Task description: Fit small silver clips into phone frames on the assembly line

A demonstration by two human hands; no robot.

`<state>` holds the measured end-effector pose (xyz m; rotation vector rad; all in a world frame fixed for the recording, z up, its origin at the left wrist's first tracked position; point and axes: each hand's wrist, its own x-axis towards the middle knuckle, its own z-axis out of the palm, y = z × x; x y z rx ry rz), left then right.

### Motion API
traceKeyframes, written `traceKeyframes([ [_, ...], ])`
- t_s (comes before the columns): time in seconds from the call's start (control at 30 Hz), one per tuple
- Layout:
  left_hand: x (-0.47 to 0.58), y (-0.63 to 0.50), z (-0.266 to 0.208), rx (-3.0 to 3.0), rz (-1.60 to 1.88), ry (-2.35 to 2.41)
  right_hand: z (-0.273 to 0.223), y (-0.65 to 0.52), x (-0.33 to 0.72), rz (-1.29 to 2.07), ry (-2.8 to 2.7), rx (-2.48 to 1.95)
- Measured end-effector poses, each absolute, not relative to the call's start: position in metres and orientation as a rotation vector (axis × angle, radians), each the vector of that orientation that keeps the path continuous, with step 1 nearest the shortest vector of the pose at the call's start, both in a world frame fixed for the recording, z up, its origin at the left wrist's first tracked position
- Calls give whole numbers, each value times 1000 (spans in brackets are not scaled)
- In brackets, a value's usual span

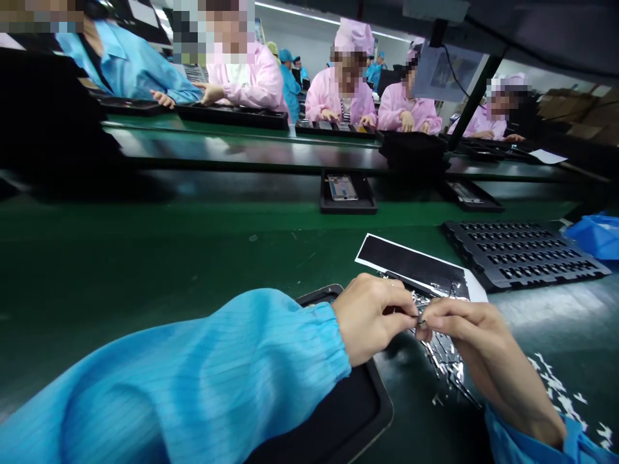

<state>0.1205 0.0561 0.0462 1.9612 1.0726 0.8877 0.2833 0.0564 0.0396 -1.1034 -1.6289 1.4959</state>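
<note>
My left hand (370, 316) reaches across from the left in a blue sleeve, thumb and forefinger pinched together. Its fingertips meet those of my right hand (469, 325), which is pinched too. Between them is a tiny dark part (420, 320), too small to name and mostly hidden by the fingers. Beneath both hands lies a pile of thin, shiny dark strips (447, 364). Behind the hands is a black sheet with a white border (411, 258). A black tray (333, 412) sits under my left forearm, partly covered by the sleeve.
A black compartment tray (527, 254) with rows of small parts stands at right, beside a blue bag (597, 235). White scraps (561, 393) lie at lower right. Beyond, small trays (349, 207) hold flat, phone-sized parts. Several people in pink or blue work across the line.
</note>
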Motion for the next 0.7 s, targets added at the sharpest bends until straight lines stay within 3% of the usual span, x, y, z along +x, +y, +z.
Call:
traceKeyframes([
  [0.4,118,48,52,1341,688,993,34,46,282,1509,-1588,-1053],
  [0.7,122,29,44,1167,653,944,22,17,292,1098,-1844,-1176],
])
